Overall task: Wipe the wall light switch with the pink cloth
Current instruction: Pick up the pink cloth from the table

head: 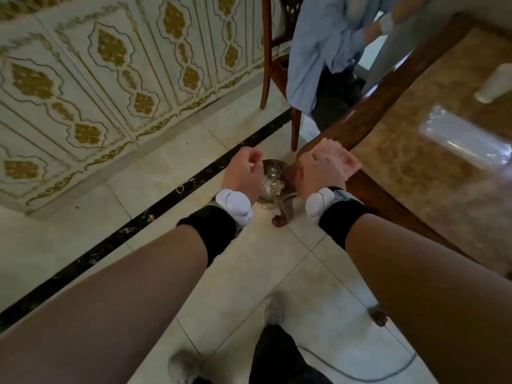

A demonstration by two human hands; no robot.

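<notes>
A: Both arms are stretched forward over the tiled floor (277,261), brown sleeves and black wrist bands with white devices on them. The right hand (318,173) is clenched around the pink cloth (336,155), which bunches out past the knuckles.

B: And that cloth sits right at the near corner of the wooden table (388,87), just over its dark rim.

A: The left hand (245,170) holds nothing: fingers loosely curled, half released, hanging above a small metal bin (270,184) on the floor beside the table leg.

B: The patterned wall (110,79) runs along the left, gold motifs on pale tiles. I see no switch on the stretch in view.

A: At the far side, a chair (270,65) with pale blue fabric (318,51) draped on it.
</notes>
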